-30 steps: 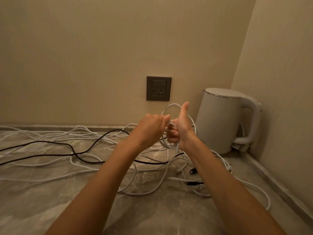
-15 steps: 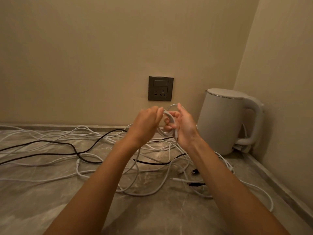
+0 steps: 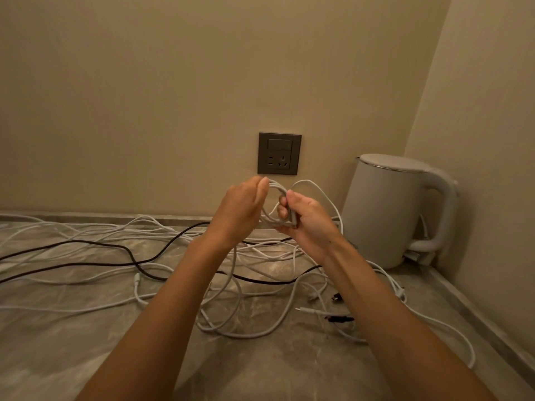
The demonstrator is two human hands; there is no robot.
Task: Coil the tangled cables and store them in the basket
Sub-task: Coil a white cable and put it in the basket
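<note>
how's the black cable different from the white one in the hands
The black cable is dark, the white cable pale. The black cable lies slack on the counter, untouched; the white cable is lifted, looped, gripped by the left hand and right hand. Both are thin cords in one tangle.

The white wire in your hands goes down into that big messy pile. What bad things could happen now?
1. The white cable held by the left hand and right hand runs down into the tangle, which the black cable crosses; a hard pull could tighten a knot.
2. White strands lie beside the kettle; a tug might snag it.
3. The held loops might spring open if the grip slips.
</note>
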